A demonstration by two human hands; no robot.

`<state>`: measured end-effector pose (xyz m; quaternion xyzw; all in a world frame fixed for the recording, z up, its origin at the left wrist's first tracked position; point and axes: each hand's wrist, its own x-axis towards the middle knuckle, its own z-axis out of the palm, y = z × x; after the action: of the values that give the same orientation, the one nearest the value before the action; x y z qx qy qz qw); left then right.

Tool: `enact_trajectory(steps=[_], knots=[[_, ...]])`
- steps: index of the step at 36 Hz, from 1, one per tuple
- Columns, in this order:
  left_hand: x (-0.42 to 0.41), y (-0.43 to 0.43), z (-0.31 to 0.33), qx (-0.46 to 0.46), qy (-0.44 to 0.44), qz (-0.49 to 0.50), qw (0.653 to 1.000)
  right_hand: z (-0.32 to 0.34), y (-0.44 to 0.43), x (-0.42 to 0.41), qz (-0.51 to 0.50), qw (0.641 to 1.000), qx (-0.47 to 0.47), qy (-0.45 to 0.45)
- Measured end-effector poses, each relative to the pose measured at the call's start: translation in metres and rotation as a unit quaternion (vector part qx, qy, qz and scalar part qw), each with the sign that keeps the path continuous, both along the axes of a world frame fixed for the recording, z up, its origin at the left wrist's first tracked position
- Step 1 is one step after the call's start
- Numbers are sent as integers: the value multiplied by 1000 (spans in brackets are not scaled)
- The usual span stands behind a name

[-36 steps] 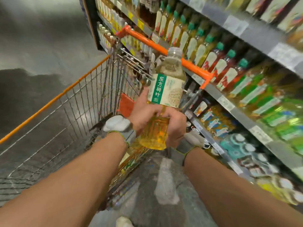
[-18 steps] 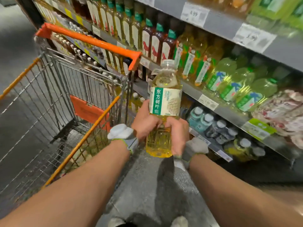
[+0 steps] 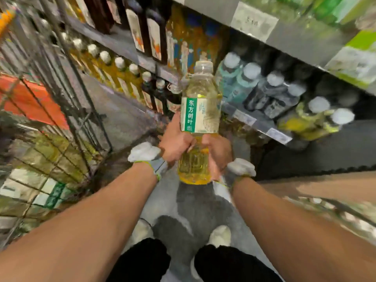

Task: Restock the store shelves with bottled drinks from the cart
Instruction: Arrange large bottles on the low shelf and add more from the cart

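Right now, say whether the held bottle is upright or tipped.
Upright: bottle shows cap on top; left hand and right hand grip it low.

Clear glossy plastic bottle [image 3: 200, 110] with smooth paper-like label, beside a metal wire cart [image 3: 61, 94].

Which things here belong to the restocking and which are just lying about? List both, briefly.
For the job: tea bottle, gripped low down by the left hand and right hand; cart; packs inside it; shelf.

Just there: price tag; shoes; wrist bands.
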<state>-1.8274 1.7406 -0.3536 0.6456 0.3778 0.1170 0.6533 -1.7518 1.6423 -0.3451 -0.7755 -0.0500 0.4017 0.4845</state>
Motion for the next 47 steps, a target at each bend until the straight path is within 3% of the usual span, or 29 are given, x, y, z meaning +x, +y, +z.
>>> enact_trajectory(steps=[4, 8, 20, 24, 28, 32, 39, 47], knots=[[5, -8, -38, -30, -29, -19, 999, -45, -6, -1, 14, 999, 3, -34], [6, -14, -80, -19, -1, -31, 999, -82, -14, 1, 6, 998, -7, -58], [20, -24, -197, -5, 6, -48, 999, -210, -32, 20, -11, 1000, 28, 8], [31, -23, -232, -1, -36, -63, 997, -248, -34, 35, 8, 1000, 17, -16], [48, -19, -274, -38, -78, -66, 994, -285, -31, 54, 4, 998, 63, -29], [65, -13, -309, 4, -53, -75, 996, -319, -29, 70, 18, 995, 99, -5], [93, -3, -340, 65, -83, -123, 987, -358, -19, 91, -13, 983, 161, -82], [116, 6, -352, 114, -77, -157, 978, -375, -12, 116, -44, 987, 106, -117]])
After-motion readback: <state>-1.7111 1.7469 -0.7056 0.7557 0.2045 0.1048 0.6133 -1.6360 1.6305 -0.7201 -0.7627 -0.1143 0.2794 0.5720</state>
